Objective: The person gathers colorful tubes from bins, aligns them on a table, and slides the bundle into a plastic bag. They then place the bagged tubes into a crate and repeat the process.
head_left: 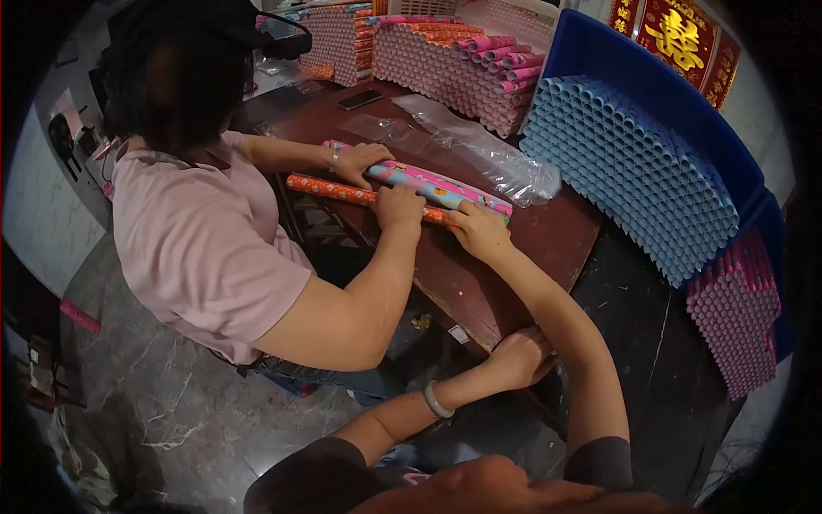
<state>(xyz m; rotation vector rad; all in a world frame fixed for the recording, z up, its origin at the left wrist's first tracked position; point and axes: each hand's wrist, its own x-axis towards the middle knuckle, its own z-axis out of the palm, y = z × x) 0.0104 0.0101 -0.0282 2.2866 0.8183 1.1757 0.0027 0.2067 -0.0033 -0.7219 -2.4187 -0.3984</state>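
My right hand [479, 230] reaches forward and grips the near end of a bundle of patterned paper rolls [441, 187], pink and blue, lying on the dark red table [548, 236]. An orange roll [330, 188] lies beside the bundle. My left hand [522, 355], with a pale bangle on its wrist, rests with curled fingers against the table's near edge; nothing shows in it. A co-worker in a pink shirt [201, 248] sits at the left. One of their hands [364, 159] is on the far end of the rolls and the other [398, 206] on the middle.
A clear plastic bag [479, 146] and a phone [360, 98] lie on the table. Stacked pink rolls [445, 60] stand at the back. Blue rolls [625, 163] fill a blue bin [651, 77] at right, with more pink rolls [736, 317] below. The floor is grey marble [171, 403].
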